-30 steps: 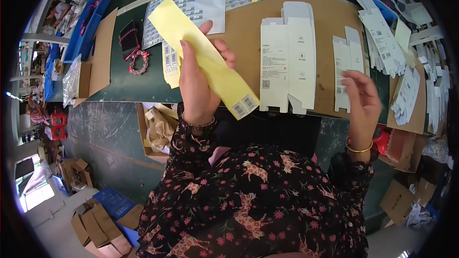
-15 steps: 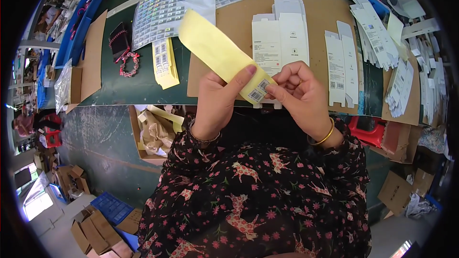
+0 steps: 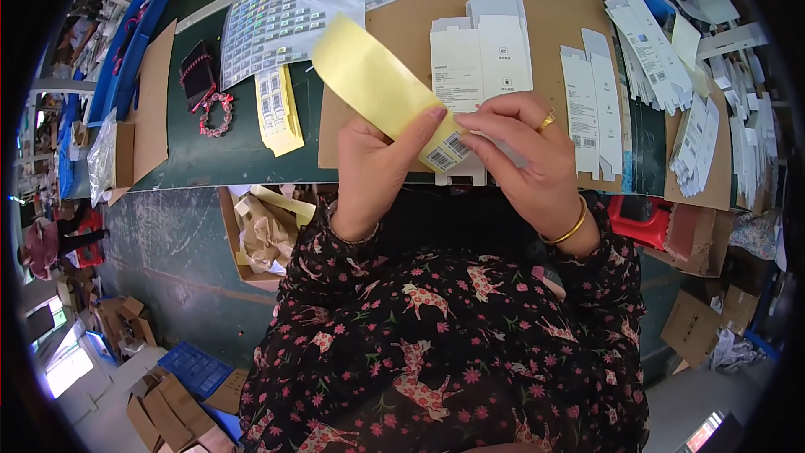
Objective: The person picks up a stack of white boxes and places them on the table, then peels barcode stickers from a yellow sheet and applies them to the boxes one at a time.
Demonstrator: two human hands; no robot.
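Observation:
Over the table's near edge, a strip of yellow backing paper point(image 3: 375, 75) slants from upper left to lower right, with black-and-white barcode labels point(image 3: 449, 152) at its lower end. My left hand point(image 3: 373, 169) is closed on the strip, its thumb pressed across the face just above the labels. At the strip's right edge, the thumb and forefinger of my right hand point(image 3: 532, 155) pinch a corner beside the barcodes; whether a label has lifted there is too small to tell. Behind my hands lie flattened white cartons point(image 3: 505, 50), partly hidden by my fingers and the strip.
Cardboard point(image 3: 402, 29) covers much of the green table. To the right are more flat cartons point(image 3: 580, 109) and stacked carton piles point(image 3: 650, 54). Left lie yellow label strips point(image 3: 277, 113), sheets of small stickers point(image 3: 272, 21), a phone point(image 3: 198, 80) and a beaded bracelet point(image 3: 216, 115). Below sits a box of crumpled paper point(image 3: 267, 235).
My right hand has turned and moved up along the strip's right edge, its fingers now pinching higher. Two barcodes show more fully. The whole view has shifted slightly.

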